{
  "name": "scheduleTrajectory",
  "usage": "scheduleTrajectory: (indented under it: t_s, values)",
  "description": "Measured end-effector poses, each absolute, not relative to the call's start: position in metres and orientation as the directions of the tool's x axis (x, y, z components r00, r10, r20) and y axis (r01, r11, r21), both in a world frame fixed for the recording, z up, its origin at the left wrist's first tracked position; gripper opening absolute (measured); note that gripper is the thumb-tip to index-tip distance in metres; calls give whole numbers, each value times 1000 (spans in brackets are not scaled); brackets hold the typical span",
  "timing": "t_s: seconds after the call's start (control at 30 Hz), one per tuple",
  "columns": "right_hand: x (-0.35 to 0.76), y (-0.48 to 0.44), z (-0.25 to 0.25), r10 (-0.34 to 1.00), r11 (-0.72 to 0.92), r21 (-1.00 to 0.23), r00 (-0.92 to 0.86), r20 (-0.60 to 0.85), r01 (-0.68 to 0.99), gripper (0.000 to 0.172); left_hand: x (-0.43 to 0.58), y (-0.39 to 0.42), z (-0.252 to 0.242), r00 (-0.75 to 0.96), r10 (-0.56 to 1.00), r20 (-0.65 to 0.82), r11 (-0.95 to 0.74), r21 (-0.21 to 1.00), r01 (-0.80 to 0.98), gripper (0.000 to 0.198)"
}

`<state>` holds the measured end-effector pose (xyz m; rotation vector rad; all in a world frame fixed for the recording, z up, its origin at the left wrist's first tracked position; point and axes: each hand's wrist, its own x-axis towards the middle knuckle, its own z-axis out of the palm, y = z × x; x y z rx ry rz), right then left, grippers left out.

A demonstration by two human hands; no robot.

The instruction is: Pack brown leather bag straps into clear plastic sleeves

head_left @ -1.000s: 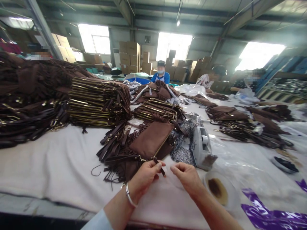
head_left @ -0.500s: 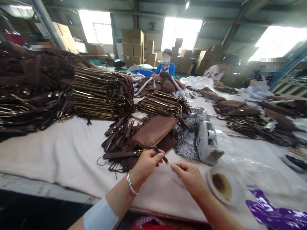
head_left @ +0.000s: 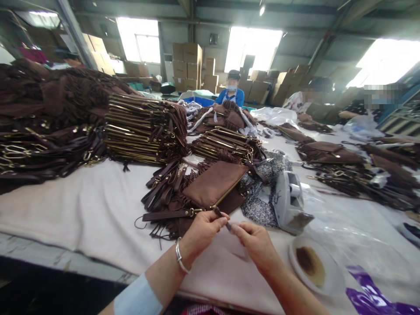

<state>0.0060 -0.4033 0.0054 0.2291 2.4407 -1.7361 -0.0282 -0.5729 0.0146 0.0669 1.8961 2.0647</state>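
My left hand (head_left: 201, 232), a silver bangle on its wrist, pinches the dark zipper pull tab (head_left: 222, 218) of a brown suede fringed pouch (head_left: 213, 184) lying on the white-covered table (head_left: 82, 210). My right hand (head_left: 256, 243) is closed in a pinch at the tab's free end, fingertips almost meeting those of the left. A brown strap (head_left: 164, 215) with a brass clasp runs left from the pouch.
Tall stacks of brown pouches with brass zippers (head_left: 141, 129) and heaps of fringed bags (head_left: 42, 118) fill the left. A white tape dispenser (head_left: 290, 201) and a white dish with brown paste (head_left: 310, 264) sit right of my hands. A person in blue (head_left: 231, 92) works across the table.
My right hand has moved left and up until its fingertips reach the end of the pull tab held by my left hand. The camera view has shifted slightly.
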Motion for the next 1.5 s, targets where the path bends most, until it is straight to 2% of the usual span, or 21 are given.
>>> scheduleTrajectory:
  t_s: [0.13, 0.2, 0.27, 0.33, 0.4, 0.43, 0.53, 0.67, 0.77, 0.9, 1.07, 1.17, 1.33, 1.5]
  values:
    - [-5, -416, 5, -15, 299, -939, -984, -180, 167, 37, -26, -570, 11, -931, 270, -246, -157, 943, -295, 28]
    - [-8, -420, 6, -32, 280, -945, -982, -184, 168, 35, -20, -570, 11, -914, 267, -305, -271, 887, -375, 31]
    - [-7, -421, 6, -48, 238, -945, -969, -241, 223, 36, -14, -571, 12, -859, 331, -391, -440, 741, -507, 30]
    - [-2, -419, 7, -72, 187, -937, -947, -314, 296, 39, -9, -571, 15, -788, 394, -473, -599, 518, -611, 29]
    - [5, -416, 8, -99, 164, -924, -926, -365, 347, 42, -8, -570, 19, -743, 363, -563, -699, 362, -616, 32]
    - [8, -414, 8, -112, 159, -919, -919, -379, 360, 44, -9, -569, 20, -734, 310, -605, -731, 342, -591, 31]
    - [15, -407, 7, -144, 146, -914, -906, -398, 379, 46, -13, -561, 23, -728, 164, -666, -736, 408, -540, 19]
    - [14, -403, 9, -107, 231, -904, -915, -390, 359, 46, -16, -556, 22, -801, 45, -596, -690, 561, -456, 11]
    - [7, -407, 16, -127, 280, -916, -934, -333, 288, 47, -15, -558, 18, -852, -19, -523, -629, 669, -396, 15]
    - [-2, -419, 25, -116, 315, -929, -963, -242, 195, 45, -13, -560, 9, -895, -14, -445, -515, 771, -375, 29]
    - [-12, -430, 23, -75, 425, -892, -976, -206, 155, 50, -11, -559, 5, -933, -67, -355, -276, 905, -325, 32]
    - [-16, -433, 18, -103, 332, -923, -965, -241, 195, 53, -10, -559, 7, -932, -7, -361, -245, 905, -348, 39]
    - [-18, -438, 12, -178, 21, -929, -913, -368, 371, 51, -6, -569, 9, -943, 151, -298, -320, 887, -332, 45]
    - [-16, -439, 7, -197, -18, -904, -888, -416, 428, 47, 8, -577, 5, -900, 201, -387, -281, 857, -432, 43]
